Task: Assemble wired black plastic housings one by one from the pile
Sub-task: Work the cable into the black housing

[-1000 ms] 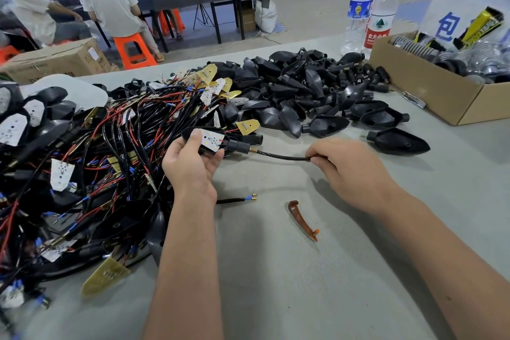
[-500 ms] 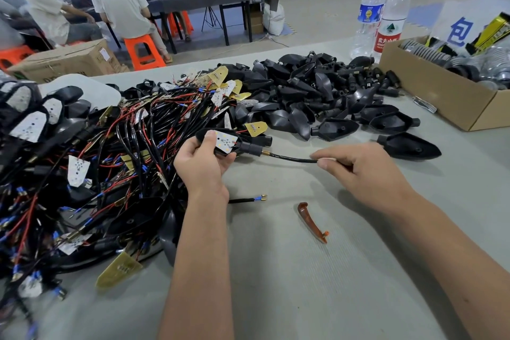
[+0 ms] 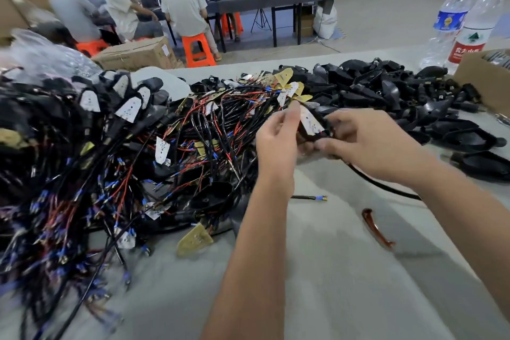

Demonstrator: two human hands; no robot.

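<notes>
Between both hands, above the table, is a wired black housing [image 3: 311, 125] with a white circuit board showing in it. My left hand [image 3: 278, 138] grips its left side, thumb up by the board's top. My right hand [image 3: 358, 141] grips its right end, fingers curled round it. The black cable [image 3: 380, 185] runs from under my right hand down to the right. A big tangle of wired boards [image 3: 138, 152] lies at the left, and a pile of empty black housings [image 3: 386, 91] lies behind the hands at the right.
A brown curved plastic piece [image 3: 376, 228] and a short loose wire end [image 3: 310, 197] lie on the grey table [image 3: 331, 284]. Two water bottles [image 3: 469, 22] and a cardboard box [image 3: 483, 83] stand at the far right. People sit at another table beyond.
My right hand has slid from the cable up to the housing and taken hold of it. Both hands lifted the housing and the view turned left.
</notes>
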